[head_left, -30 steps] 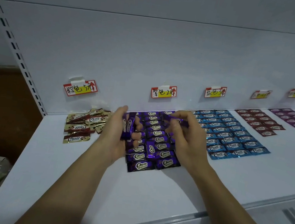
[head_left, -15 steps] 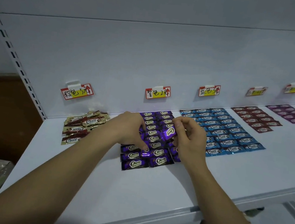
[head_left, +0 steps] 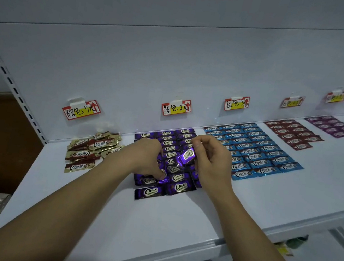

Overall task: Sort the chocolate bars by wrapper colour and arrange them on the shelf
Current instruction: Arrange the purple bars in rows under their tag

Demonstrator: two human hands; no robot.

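Tip: right grip (head_left: 212,163) pinches a purple bar (head_left: 187,155) just over the shelf's (head_left: 176,228) purple block (head_left: 166,139), left grip (head_left: 146,157) pinches a second bar (head_left: 163,180) at its front, so lay it flat, logo up, flush with the row.

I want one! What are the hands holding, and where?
Right hand pinches a purple bar by its upper end; left hand touches laid bars, hold unclear.

White shelf (head_left: 155,226); gold-and-brown bars (head_left: 91,148), deep purple bars (head_left: 170,152), blue bars (head_left: 257,149), dark red bars (head_left: 292,133), lighter purple bars (head_left: 329,126); red-and-yellow labels (head_left: 176,107).
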